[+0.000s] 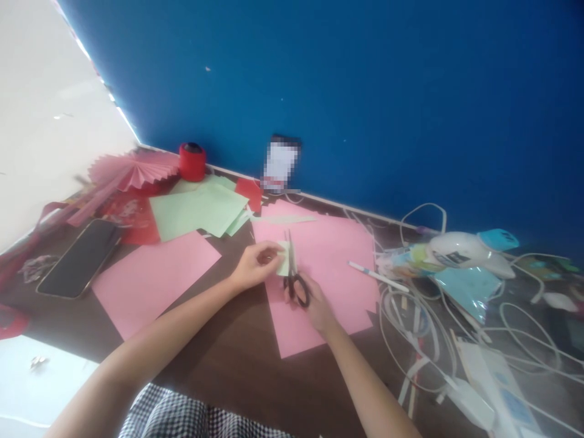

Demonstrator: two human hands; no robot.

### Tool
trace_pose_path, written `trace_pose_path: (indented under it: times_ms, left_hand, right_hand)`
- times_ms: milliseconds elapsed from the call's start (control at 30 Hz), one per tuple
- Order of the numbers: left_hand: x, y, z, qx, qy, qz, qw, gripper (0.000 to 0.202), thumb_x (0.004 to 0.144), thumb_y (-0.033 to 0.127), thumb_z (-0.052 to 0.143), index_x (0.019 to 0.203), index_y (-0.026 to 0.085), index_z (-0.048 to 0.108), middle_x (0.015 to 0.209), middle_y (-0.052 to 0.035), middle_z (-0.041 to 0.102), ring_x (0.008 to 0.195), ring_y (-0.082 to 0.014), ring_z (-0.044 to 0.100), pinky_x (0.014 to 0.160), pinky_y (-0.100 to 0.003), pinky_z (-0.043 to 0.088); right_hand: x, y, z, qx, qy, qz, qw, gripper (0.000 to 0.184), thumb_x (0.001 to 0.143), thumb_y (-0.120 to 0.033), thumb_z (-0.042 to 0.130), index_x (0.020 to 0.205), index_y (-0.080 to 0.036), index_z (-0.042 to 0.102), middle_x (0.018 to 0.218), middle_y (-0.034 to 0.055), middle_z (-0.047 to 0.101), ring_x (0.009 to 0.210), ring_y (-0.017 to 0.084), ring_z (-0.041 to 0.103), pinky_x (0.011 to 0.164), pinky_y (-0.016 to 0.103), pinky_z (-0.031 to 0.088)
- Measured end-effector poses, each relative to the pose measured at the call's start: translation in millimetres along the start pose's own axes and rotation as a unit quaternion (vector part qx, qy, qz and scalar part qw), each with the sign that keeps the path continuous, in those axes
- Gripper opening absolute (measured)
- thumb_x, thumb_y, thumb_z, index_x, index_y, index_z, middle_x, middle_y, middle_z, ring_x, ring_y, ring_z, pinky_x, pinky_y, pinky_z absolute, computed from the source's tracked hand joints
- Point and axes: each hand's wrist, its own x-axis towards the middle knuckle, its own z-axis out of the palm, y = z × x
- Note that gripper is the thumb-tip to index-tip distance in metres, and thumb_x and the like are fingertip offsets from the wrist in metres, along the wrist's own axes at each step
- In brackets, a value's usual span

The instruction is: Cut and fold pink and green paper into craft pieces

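Note:
My left hand [256,264] pinches a small pale green piece of paper [283,260] between thumb and fingers. In my right hand [314,304] is a pair of scissors with black handles [298,289], its fingers through the loops. The blades point away from me and lie along the right side of the green piece; whether they are cutting it I cannot tell. Both hands are above a stack of pink paper sheets [340,249]. Just beyond them a pale strip of paper [292,219] lies across the top of the stack.
Left of my hands lie green sheets [196,210], a pink sheet [157,283], a dark phone [79,258] and a pink folded paper fan [134,170]. A red cylinder [192,163] stands by the blue wall. White cables [429,340], a pen [378,277] and a white bottle [460,249] crowd the right.

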Motion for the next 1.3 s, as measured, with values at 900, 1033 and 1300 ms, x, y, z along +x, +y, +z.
trace_pose_path:
  times_ms: [900,1033,1300]
  left_hand:
    - [-3.1,0.4,2.8,0.019,-0.031,0.010,0.999,0.019,0.075,0.028,0.061,0.085,0.012,0.063,0.071,-0.0039,0.065,0.061,-0.0096,0.060,0.057,-0.018,0.050]
    - [-3.1,2.5,2.5,0.022,-0.032,0.008,0.999,0.018,0.075,0.027,0.061,0.085,0.012,0.063,0.070,-0.0034,0.064,0.060,-0.0092,0.059,0.056,-0.018,0.049]
    - [-3.4,3.1,2.4,0.020,-0.033,0.004,0.999,0.018,0.075,0.026,0.061,0.086,0.012,0.063,0.071,-0.0036,0.064,0.060,-0.0091,0.059,0.056,-0.018,0.049]
  right_hand:
    - [0.2,1.5,-0.6,-0.044,0.018,-0.016,0.999,0.036,0.084,-0.053,0.042,0.079,-0.018,0.048,0.065,0.0003,0.054,0.052,0.009,0.045,0.049,0.022,0.035]
    - [0.1,1.9,-1.0,-0.045,0.014,-0.009,0.999,0.035,0.085,-0.052,0.042,0.079,-0.017,0.048,0.065,0.0007,0.054,0.053,0.010,0.045,0.049,0.022,0.035]
    - [0.1,4.3,-0.6,-0.027,0.013,-0.010,1.000,0.033,0.085,-0.049,0.043,0.080,-0.018,0.049,0.065,-0.0007,0.053,0.053,0.009,0.047,0.050,0.022,0.037]
